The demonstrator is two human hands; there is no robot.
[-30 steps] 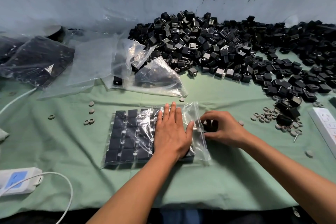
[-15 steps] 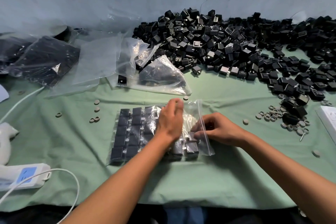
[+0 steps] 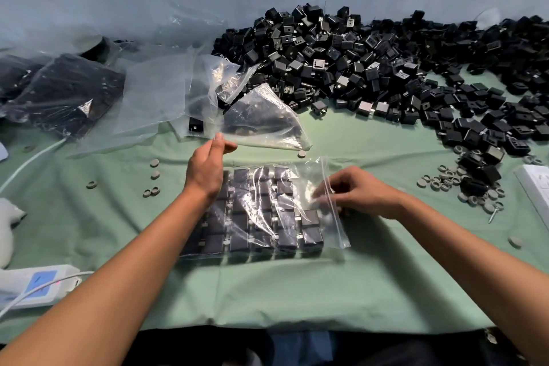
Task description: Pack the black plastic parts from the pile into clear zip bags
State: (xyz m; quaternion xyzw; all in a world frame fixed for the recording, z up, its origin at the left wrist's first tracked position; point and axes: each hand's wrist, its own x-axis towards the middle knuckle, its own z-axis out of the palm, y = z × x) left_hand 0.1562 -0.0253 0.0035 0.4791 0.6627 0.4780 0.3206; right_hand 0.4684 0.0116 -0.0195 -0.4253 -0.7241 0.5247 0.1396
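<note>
Head view: right hand [image 3: 361, 194] pinching zip bag [image 3: 264, 211] mouth; left hand [image 3: 208, 168] above zip bag's far-left corner, fingers loosely curled, grasping nothing; pile [image 3: 386, 68] beyond.

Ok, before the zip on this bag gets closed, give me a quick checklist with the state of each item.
1. Parts lie flat in rows inside the bag: ok.
2. No part sits across the zip: cannot tell, the right hand covers part of it.
3. Right hand holds the bag at the zip: ok, its fingers are curled on the plastic there.
4. Left hand off the bag: ok, it is raised over the bag's far left corner, fingers loosely together and holding nothing.
5. Zip closed: not ok, the mouth looks slack and open.
6. Cloth in front of the bag free of loose parts: ok.
</note>
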